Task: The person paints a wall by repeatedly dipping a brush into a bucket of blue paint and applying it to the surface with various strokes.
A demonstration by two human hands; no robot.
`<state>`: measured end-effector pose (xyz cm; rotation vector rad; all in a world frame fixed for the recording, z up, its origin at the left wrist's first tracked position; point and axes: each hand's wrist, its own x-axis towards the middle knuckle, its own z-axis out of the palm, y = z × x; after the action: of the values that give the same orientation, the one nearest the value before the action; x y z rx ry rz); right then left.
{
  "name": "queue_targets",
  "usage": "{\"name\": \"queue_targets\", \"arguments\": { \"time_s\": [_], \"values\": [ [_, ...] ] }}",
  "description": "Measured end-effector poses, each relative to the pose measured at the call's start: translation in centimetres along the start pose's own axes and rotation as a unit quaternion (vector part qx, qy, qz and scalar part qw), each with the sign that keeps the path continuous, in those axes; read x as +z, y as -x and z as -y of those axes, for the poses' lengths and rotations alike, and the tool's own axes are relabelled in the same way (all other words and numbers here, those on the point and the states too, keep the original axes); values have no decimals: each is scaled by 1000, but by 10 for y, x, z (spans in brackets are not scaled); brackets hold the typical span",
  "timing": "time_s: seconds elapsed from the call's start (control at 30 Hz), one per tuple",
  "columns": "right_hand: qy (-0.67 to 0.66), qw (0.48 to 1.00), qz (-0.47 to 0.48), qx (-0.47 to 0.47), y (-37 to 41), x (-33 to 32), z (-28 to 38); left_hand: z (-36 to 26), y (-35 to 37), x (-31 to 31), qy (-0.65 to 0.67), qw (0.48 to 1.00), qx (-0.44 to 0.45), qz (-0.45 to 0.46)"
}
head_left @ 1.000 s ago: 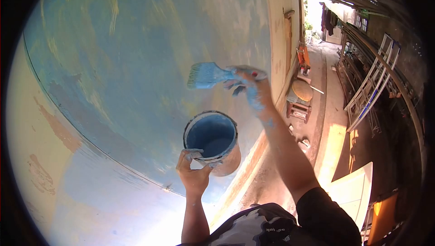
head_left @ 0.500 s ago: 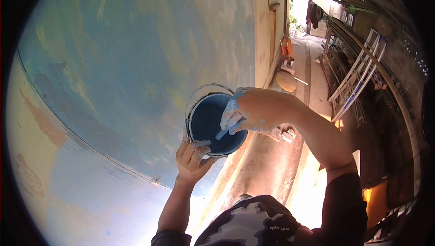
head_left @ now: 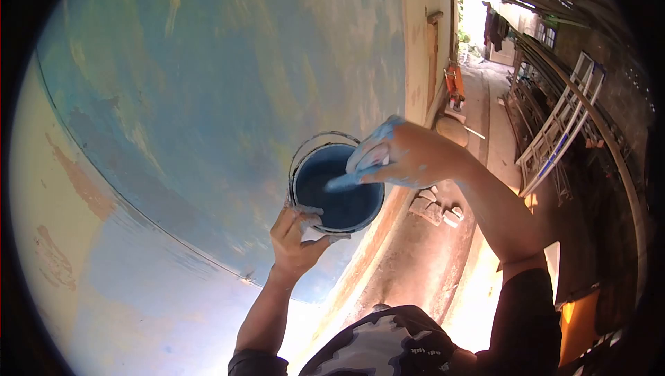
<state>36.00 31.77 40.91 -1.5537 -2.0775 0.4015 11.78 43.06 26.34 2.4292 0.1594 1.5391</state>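
Note:
A small paint bucket (head_left: 322,168) is held up in front of the painted wall, its open top facing me and its thin wire handle raised at the far side. Dark blue shows inside. My left hand (head_left: 294,241) grips the near lower rim, fingers on one side and thumb beneath. Over the right part of the opening is my right hand (head_left: 388,158), smeared with light blue paint. Its fingers are curled, with a blue-coated finger or tip pointing into the bucket. Something pale shows in its grasp, but I cannot make out what.
A wall (head_left: 228,99) with streaky blue, green and yellow paint fills the left. Broken blocks (head_left: 429,206) lie on the floor below. An aluminium ladder (head_left: 564,123) leans at the right among long poles. Farther down the passage stands an orange object (head_left: 454,83).
My right hand has shifted a little right and up, its blue tip turning leftward across the opening. My left hand still holds the bucket. The view has shifted slightly.

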Motion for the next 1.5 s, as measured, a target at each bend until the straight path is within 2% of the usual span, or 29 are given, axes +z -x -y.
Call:
{"name": "queue_targets", "arguments": {
  "time_s": [0.03,0.07,0.1,0.17,0.2,0.27,0.4,0.47,0.57,0.7,0.77,0.9,0.97,1.0,1.07,1.1,1.17,1.2,1.27,1.3,1.37,1.5],
  "values": [
    [-76,995,-60,7,2,-5,-3,3,-3,0,-6,1000,-1,-6],
    [-127,988,-88,-3,0,-6,-13,6,-6,0,19,999,-41,0],
    [-123,989,-84,-9,-1,-6,-20,10,-8,0,45,996,-80,5],
    [-285,949,-132,13,2,-5,-29,10,-14,3,51,993,-103,10],
    [-282,951,-130,9,4,-6,-32,10,-17,4,62,990,-127,22],
    [-180,971,-153,38,7,-7,-38,10,-25,7,62,989,-132,23],
    [-229,951,-207,-3,8,4,-60,12,-34,11,72,987,-139,41],
    [-157,967,-198,33,8,11,-66,22,-28,16,92,984,-148,37],
    [-139,975,-176,4,11,27,-72,44,-13,29,133,977,-166,24],
    [-119,967,-224,-1,12,45,-77,57,-4,38,159,973,-169,14],
    [-26,975,-222,1,-7,70,-106,84,14,46,148,977,-153,25],
    [-87,966,-245,-14,-31,90,-138,121,41,66,140,977,-162,3],
    [-277,924,-263,29,-35,94,-152,128,50,75,174,967,-188,6],
    [-273,924,-265,31,-35,95,-158,130,55,79,206,956,-211,-4],
    [-424,846,-323,-25,-38,93,-169,131,60,84,239,942,-237,-14],
    [-424,846,-323,-24,-42,92,-176,129,60,83,244,941,-232,-16],
    [-479,770,-421,-25,-62,90,-197,124,60,80,247,942,-228,-18],
    [-479,771,-419,-26,-74,88,-205,121,58,79,243,943,-226,-21],
    [-555,674,-486,-44,-103,81,-222,113,55,80,235,946,-221,-28],
    [-557,675,-482,-49,-118,77,-225,107,53,79,229,947,-223,-33],
    [-585,604,-530,-112,-147,71,-234,104,54,81,219,949,-222,-42],
    [-579,599,-523,-176,-187,59,-260,99,55,83,193,960,-195,-54]
  ]
}}
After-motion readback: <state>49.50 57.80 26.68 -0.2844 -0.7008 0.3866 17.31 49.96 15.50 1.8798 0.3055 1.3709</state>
